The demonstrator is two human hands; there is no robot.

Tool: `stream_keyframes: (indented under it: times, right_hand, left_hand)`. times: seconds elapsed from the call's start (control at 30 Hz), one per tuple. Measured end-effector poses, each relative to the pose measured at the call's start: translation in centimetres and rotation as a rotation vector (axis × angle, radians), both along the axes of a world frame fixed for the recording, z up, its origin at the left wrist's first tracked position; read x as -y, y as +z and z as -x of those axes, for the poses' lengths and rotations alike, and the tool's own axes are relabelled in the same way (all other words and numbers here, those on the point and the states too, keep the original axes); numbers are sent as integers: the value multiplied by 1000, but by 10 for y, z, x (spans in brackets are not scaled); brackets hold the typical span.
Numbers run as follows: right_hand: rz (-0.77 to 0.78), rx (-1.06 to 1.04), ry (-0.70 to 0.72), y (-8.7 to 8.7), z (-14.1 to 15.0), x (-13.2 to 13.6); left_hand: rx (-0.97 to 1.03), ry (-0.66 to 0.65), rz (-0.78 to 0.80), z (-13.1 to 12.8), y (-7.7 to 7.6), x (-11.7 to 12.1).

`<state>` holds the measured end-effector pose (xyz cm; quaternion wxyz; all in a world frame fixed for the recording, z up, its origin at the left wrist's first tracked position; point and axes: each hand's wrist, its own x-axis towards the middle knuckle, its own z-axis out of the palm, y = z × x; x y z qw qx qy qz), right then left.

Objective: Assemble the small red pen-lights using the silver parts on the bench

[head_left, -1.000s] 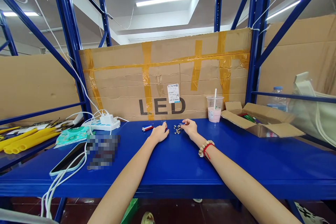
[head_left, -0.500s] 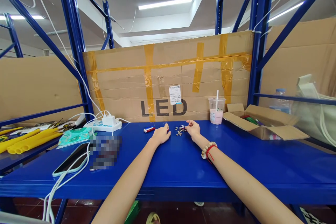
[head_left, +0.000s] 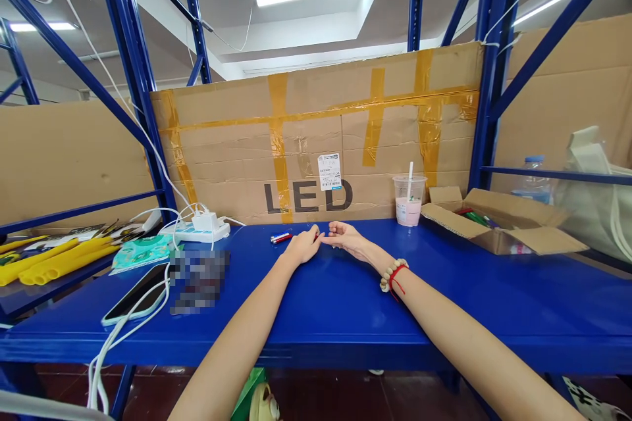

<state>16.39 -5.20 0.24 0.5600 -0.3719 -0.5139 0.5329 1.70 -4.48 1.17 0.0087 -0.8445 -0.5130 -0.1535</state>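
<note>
Both my arms reach far across the blue shelf top (head_left: 345, 316). My left hand (head_left: 302, 247) lies knuckles up with its fingers curled around a small red object whose tip shows at the fingertips. My right hand (head_left: 345, 237), palm turned up with fingers curled in a pinch, touches the left hand's fingertips. What it pinches is too small to make out. A bead bracelet with a red string (head_left: 392, 275) sits on my right wrist. A red and a blue lighter-like stick (head_left: 280, 237) lie just left of my left hand.
A taped cardboard wall marked LED (head_left: 316, 145) closes the back. A pink drink cup (head_left: 409, 200) and an open cardboard box (head_left: 498, 231) stand at the right. At the left are a power strip (head_left: 197, 231), a phone on white cables (head_left: 138, 295), a teal pack (head_left: 143, 252) and yellow tubes (head_left: 49, 263).
My right hand has moved left and met my left hand's fingertips. The small pile of shiny metal parts between the hands is no longer visible.
</note>
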Motion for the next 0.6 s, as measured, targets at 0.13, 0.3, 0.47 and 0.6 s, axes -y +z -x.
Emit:
stream_keyframes:
  times: [0.13,0.3,0.47,0.6]
  right_hand:
    - [23,22,215,2,-2,7]
    - [19,94,300,0,-5,2]
    - [-5,6,292,0,-7,0]
    - [-10,10,451,6,-8,8]
  left_hand:
    - [39,5,-9,-1,-1,-1]
    - [72,-7,-34,1,-4,-7]
    - [63,30,-126,1,-4,-8]
    - [40,57,-124,2,-3,-8]
